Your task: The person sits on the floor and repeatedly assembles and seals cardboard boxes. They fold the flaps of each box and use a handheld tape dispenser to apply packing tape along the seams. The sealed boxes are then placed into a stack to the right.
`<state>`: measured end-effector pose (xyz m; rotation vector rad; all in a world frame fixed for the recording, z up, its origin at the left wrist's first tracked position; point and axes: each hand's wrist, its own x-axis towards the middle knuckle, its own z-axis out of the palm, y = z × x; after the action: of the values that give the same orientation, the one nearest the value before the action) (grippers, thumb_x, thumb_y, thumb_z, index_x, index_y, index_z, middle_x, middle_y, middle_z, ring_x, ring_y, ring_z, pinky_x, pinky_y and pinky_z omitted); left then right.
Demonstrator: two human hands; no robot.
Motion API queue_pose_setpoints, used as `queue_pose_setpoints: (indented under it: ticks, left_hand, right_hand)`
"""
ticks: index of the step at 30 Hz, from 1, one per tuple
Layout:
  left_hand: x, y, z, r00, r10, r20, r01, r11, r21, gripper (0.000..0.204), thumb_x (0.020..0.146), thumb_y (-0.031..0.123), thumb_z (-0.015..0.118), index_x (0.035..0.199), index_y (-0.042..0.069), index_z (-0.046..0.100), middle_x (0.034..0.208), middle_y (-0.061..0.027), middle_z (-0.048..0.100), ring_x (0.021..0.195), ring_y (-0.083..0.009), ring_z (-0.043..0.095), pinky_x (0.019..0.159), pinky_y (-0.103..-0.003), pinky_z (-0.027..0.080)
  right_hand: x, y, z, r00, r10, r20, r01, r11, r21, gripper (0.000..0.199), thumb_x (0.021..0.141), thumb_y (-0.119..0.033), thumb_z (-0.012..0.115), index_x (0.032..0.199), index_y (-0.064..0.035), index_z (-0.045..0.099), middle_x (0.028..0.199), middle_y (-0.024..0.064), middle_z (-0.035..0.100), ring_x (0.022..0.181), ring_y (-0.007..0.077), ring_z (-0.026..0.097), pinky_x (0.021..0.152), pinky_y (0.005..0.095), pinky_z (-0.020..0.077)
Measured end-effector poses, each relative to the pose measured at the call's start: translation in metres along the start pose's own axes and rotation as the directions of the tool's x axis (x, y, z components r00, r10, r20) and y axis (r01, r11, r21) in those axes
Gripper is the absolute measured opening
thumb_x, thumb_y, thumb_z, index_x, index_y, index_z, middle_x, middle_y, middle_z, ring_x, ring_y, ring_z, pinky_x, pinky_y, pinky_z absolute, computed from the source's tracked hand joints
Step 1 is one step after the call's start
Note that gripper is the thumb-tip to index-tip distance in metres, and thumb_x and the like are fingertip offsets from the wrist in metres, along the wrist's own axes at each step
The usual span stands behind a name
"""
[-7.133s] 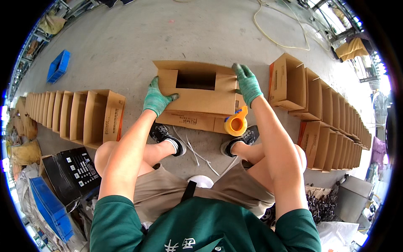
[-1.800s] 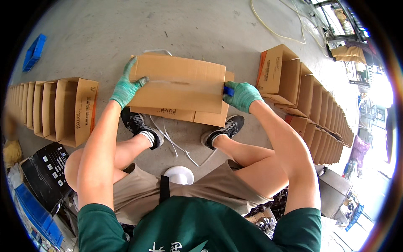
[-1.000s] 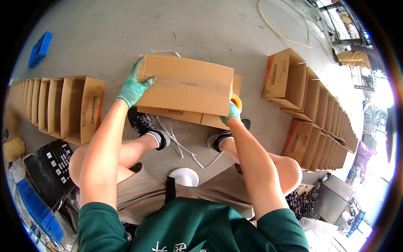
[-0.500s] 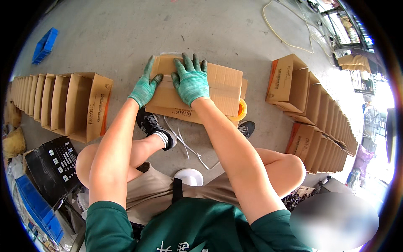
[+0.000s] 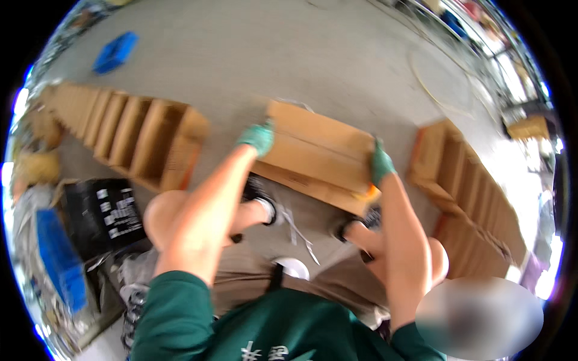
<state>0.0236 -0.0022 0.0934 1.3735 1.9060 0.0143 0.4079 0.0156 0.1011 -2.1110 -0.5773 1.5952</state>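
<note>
Between my knees is a closed cardboard box (image 5: 322, 135), its seam running across the top face; a cardboard front side shows below it. My left hand (image 5: 259, 138), in a green glove with dark fingertips, is at the box's left end. At the right end my right hand (image 5: 380, 162), gloved alike, presses against the short side. Both hands grip the box between them, though the fingers are blurred and partly hidden. A yellow-orange roll of tape (image 5: 367, 194) shows at the near right corner, close under the right hand.
Rows of open cartons stand at left (image 5: 153, 138) and right (image 5: 451, 159). White strips (image 5: 295, 228) lie on the floor between my feet. A black printed box (image 5: 102, 213) and a blue bin (image 5: 60, 259) are at lower left, a blue crate (image 5: 115, 53) at far left.
My hands have moved from lying on the box's top to its two ends, the right hand travelling far to the right. The whole view has shifted and blurred.
</note>
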Motion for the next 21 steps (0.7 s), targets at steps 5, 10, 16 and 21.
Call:
queue_pose_setpoints:
  ticks: [5, 10, 16, 21]
  left_hand:
    - [-0.055, 0.013, -0.070, 0.979, 0.137, -0.150, -0.203, 0.650, -0.732, 0.079, 0.102, 0.067, 0.022, 0.146, 0.006, 0.046, 0.149, -0.0156, 0.049, 0.141, -0.0275, 0.040, 0.117, -0.040, 0.030]
    - [-0.117, 0.054, -0.122, 0.922, 0.291, -0.254, -0.264, -0.005, -0.964, 0.065, 0.103, 0.062, 0.036, 0.128, 0.008, 0.058, 0.121, -0.0071, 0.064, 0.109, -0.0163, 0.057, 0.100, -0.034, 0.045]
    - [-0.151, 0.198, -0.087, 0.575, 0.589, -0.568, -0.747, 0.095, -0.658, 0.025, 0.100, 0.026, 0.061, 0.117, 0.008, 0.064, 0.125, -0.0047, 0.064, 0.109, -0.0104, 0.056, 0.097, -0.028, 0.046]
    - [-0.186, 0.270, -0.064, 0.393, 0.839, -0.376, -0.831, 0.150, -0.536, 0.031, 0.097, 0.016, 0.063, 0.126, 0.008, 0.063, 0.144, -0.0051, 0.055, 0.129, -0.0155, 0.051, 0.109, -0.032, 0.042]
  right_hand:
    - [-0.054, -0.064, -0.018, 0.855, -0.508, 0.102, 0.320, 0.673, 0.666, 0.052, 0.099, -0.054, 0.054, 0.107, -0.0047, 0.066, 0.102, 0.0074, 0.067, 0.098, 0.0226, 0.060, 0.093, 0.0375, 0.0484]
    - [-0.120, -0.124, -0.104, 0.810, -0.552, 0.196, 0.232, 0.609, 0.759, 0.064, 0.099, -0.059, 0.049, 0.134, -0.0058, 0.056, 0.134, 0.0130, 0.060, 0.123, 0.0289, 0.055, 0.110, 0.0457, 0.0398]
    - [-0.188, -0.079, -0.285, 0.338, -0.890, 0.307, 0.925, 0.375, 0.069, 0.061, 0.095, -0.036, 0.060, 0.143, -0.0004, 0.049, 0.146, 0.0157, 0.053, 0.137, 0.0308, 0.048, 0.117, 0.0472, 0.0338]
    - [-0.189, 0.020, -0.369, 0.280, -0.892, 0.356, 0.342, -0.254, -0.905, 0.040, 0.082, -0.012, 0.066, 0.121, -0.0037, 0.065, 0.114, 0.0167, 0.066, 0.107, 0.0335, 0.061, 0.095, 0.0412, 0.0469]
